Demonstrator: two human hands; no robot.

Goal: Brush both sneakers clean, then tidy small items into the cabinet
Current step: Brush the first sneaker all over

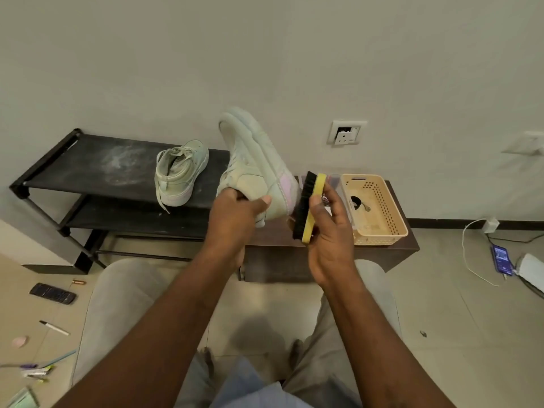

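Left hand grips pale sneaker; right hand clasps yellow-backed, black-bristled brush.

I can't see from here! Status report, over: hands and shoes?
Left hand grips raised sneaker by its opening. Right hand holds yellow-backed brush, bristles facing its heel. Second sneaker sits on black rack. Nothing blocking.

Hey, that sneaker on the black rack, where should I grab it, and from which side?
Probably its heel collar, from above on the near side: the sneaker stands upright on the rack, heel toward you and opening up, which leaves the collar free to hook.
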